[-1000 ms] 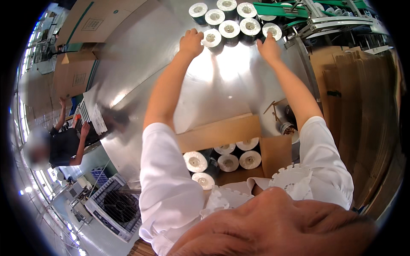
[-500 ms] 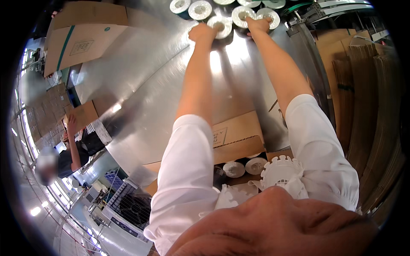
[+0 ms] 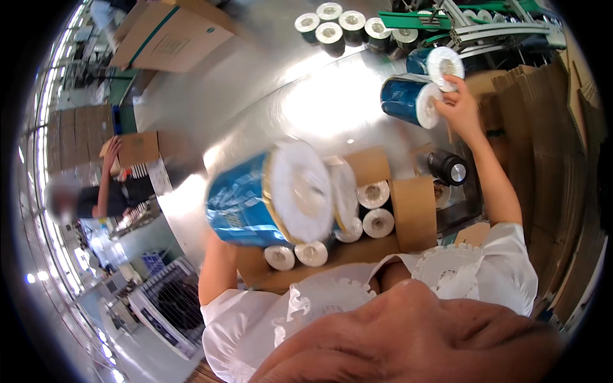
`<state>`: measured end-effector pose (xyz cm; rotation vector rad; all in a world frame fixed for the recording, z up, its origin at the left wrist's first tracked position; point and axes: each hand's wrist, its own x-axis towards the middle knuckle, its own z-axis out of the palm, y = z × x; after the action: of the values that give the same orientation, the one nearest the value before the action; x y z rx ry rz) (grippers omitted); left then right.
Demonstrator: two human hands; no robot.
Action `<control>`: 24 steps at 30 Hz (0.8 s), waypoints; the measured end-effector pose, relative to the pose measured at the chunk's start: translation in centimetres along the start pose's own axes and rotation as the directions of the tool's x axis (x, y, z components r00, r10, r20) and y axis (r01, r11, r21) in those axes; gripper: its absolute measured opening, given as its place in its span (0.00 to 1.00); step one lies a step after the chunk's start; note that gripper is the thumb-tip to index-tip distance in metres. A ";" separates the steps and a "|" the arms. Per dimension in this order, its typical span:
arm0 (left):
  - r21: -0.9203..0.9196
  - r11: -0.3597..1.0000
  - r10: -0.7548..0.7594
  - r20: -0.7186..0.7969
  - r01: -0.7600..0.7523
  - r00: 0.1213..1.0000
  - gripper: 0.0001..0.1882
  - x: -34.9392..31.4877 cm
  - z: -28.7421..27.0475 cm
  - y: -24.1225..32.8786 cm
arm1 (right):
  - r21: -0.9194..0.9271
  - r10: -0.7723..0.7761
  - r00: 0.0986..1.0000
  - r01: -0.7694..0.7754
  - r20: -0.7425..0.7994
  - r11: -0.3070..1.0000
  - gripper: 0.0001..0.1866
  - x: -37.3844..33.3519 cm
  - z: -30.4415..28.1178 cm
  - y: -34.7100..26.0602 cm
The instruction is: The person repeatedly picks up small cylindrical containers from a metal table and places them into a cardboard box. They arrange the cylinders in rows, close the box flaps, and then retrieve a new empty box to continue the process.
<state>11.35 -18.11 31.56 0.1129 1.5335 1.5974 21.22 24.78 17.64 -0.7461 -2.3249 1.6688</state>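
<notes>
My right hand [image 3: 461,110] grips two blue-wrapped rolls by their white, holed ends, fingertips and thumb at the centres; the nearer roll [image 3: 408,102] lies tilted beside the farther roll [image 3: 440,67]. On the left, my forearm [image 3: 218,271] rises behind a large-looking blue roll [image 3: 246,198], held up close to me and blurred. A second roll's white end [image 3: 345,191] shows beside it. Both stay raised at my left hand, whose fingers are hidden. Below them an open cardboard box [image 3: 415,214] contains several upright rolls [image 3: 378,223] with white tops.
More rolls [image 3: 329,35] stand at the metal table's far side, beside a green-edged conveyor [image 3: 415,21]. A black bottle [image 3: 447,167] lies right of the box. Flattened cartons [image 3: 530,134] are stacked at the right. Another carton [image 3: 172,45] and a co-worker [image 3: 108,195] are at the left.
Both hands have come back from the group of rolls at the far side, bringing rolls along. My left swung nearer, over the box; my right moved right and nearer. The box's inside now shows.
</notes>
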 end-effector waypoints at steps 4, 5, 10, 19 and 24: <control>0.336 0.935 0.022 0.273 -0.116 0.962 0.13 -4.7 3.4 -6.6 | 0.038 -0.282 0.956 0.280 0.076 0.959 0.32 -8.7 -1.2 -9.2; 0.707 0.642 0.097 0.308 -0.296 0.946 0.13 -5.4 4.8 -6.9 | 0.034 -0.372 0.920 0.371 0.126 0.928 0.32 -11.0 -0.7 -10.5; 0.811 -0.457 0.047 0.431 -0.364 0.901 0.11 -5.6 8.3 -15.8 | -0.296 -0.201 0.750 0.471 0.631 0.831 0.31 -21.8 2.0 -13.6; 0.864 0.209 0.275 0.397 -0.457 0.876 0.18 -6.8 4.5 -17.1 | -0.505 0.098 0.703 0.400 0.705 0.765 0.29 -25.4 8.3 -5.9; 0.997 0.058 0.615 -0.071 0.045 0.786 0.28 -13.5 -1.4 -16.2 | -0.661 0.094 0.767 0.476 0.635 0.581 0.17 -26.2 7.2 -9.9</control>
<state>26.95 -30.39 24.30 0.9179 3.0062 0.4437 37.75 3.32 27.92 0.0803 -3.5204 0.6957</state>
